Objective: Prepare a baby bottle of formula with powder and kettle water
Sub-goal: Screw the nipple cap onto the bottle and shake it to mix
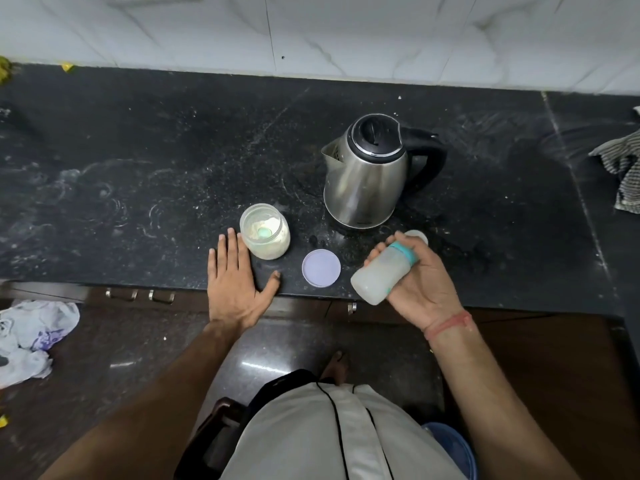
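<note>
My right hand [420, 284] grips a baby bottle [379, 273] with a teal collar and clear cap, tilted on its side above the counter's front edge; milky liquid fills it. My left hand [235, 275] lies flat on the black counter [138, 168], fingers straight, just left of an open jar of white powder [265, 235] with a green scoop inside. The jar's lilac lid [321, 268] lies on the counter between my hands. A steel kettle [369, 174] with a black lid and handle stands behind the bottle, spout pointing left.
A striped cloth [623, 174] lies at the counter's right end. White marble tiles [311, 29] back the counter. Drawer handles [138, 295] sit below the front edge. Crumpled plastic bags [31, 337] lie on the floor at left, a blue bin [453, 448] at lower right.
</note>
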